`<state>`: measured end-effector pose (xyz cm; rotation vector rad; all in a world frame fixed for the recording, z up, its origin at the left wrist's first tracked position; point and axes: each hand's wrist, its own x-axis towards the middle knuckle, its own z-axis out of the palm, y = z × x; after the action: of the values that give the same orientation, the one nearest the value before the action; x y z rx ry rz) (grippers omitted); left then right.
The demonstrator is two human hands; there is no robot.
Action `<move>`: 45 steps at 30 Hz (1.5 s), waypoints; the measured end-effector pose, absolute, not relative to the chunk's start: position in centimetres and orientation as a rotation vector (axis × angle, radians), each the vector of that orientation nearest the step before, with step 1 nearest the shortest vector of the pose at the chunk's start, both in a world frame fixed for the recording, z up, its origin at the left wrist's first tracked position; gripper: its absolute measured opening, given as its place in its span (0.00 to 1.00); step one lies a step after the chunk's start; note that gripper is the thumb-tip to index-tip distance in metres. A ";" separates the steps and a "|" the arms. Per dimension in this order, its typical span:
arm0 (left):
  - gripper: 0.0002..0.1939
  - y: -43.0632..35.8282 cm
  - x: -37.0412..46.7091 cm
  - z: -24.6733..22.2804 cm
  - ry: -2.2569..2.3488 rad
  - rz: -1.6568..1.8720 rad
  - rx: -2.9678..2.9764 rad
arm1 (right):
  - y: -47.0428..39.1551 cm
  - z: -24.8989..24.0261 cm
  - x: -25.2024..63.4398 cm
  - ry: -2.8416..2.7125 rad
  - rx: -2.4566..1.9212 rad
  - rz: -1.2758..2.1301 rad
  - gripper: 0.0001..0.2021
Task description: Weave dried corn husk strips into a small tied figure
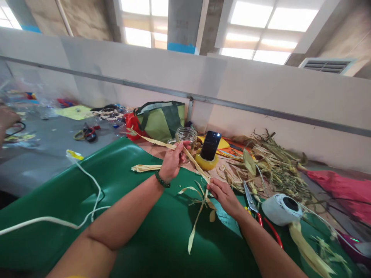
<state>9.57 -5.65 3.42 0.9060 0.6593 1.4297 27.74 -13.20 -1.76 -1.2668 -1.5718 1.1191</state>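
A long, pale strip of dried husk [195, 164] stretches between my two hands over the green sheet [145, 239]. My left hand [173, 159], with a beaded bracelet on the wrist, pinches it near its middle, and its frayed end reaches out to the upper left. Lower down, my right hand [224, 194] closes its fingers on the other end. Just below that hand hangs a cluster of husk strips [204, 199]; I cannot tell whether it is joined to the held strip. A folded bundle of husk [146, 168] lies left of my left wrist.
Red-handled scissors [257, 212] and a white roll [279, 209] lie right of my right hand. Behind are a glass jar [188, 135], a phone [211, 144] on a yellow stand, a green bag [160, 119] and dried plant stalks [278, 162]. A white cable [58, 220] crosses the left; another person's hand [7, 117] shows there.
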 end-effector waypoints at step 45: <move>0.09 -8.2 11.8 1.0 0.868 0.805 2.067 | -13.2 -1.1 27.8 -1.360 -1.331 0.742 0.17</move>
<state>11.79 -8.18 0.97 2.0670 0.8677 0.8047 27.75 -13.18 -1.10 -1.3311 -1.3595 0.7422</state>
